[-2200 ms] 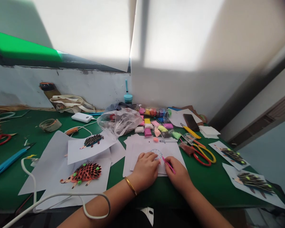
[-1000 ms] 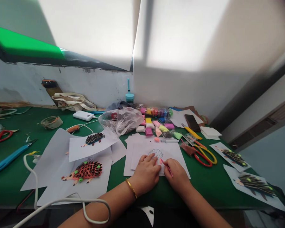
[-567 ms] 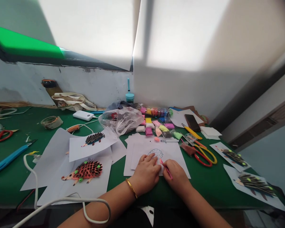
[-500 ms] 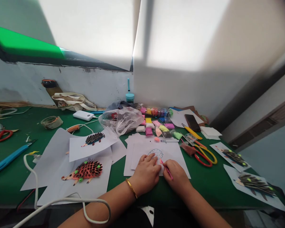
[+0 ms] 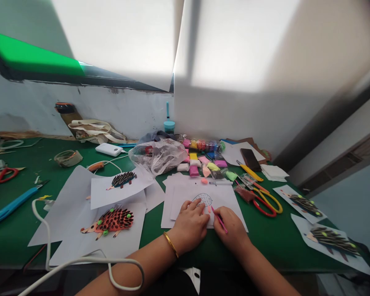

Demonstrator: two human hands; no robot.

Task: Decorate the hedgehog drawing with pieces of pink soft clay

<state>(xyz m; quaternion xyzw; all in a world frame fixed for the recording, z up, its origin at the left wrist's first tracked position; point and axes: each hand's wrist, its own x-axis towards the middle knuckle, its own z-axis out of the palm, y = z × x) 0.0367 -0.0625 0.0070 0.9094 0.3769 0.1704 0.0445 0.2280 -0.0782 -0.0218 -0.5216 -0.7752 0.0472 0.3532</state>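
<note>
Drawing sheet (image 5: pixel 181 195): it lay flat on the top of other white papers, on the green counter (image 5: pixel 153 230), in front of the person. It carried a blue rounded outline (image 5: pixel 205 199) with small scale-like marks.
Left hand (image 5: pixel 188 224): it was spread open and palm down on the paper, the fingers only slightly apart, with the fingertips on the lower part of the outline. I could see nothing gripped in it.
Right hand (image 5: pixel 230 228): it was closed around a slim pink tool (image 5: pixel 223 227), with the tip pointing to the paper, near the outline. I could not tell whether the tip touched.
Pink strip (image 5: pixel 209 209): it was on the paper between the two hands, just below the outline. It looked like soft clay, so probably it would dent easily.
Paper handling: the sheet seemed light and thin, easy to slide or crease. A flat palm would steady it, and lifting would be better by its outer edges.
Tool handling: it looked light and stiff, and best held by the shaft near the tip.
Upper paper edge: an orange-pink lump (image 5: pixel 204 181) and a white pen (image 5: pixel 223 183) rested there, with wrapped clay packets (image 5: pixel 195 171) beyond.
Scissors (image 5: pixel 269 215): they lay to the right of the papers.
</note>
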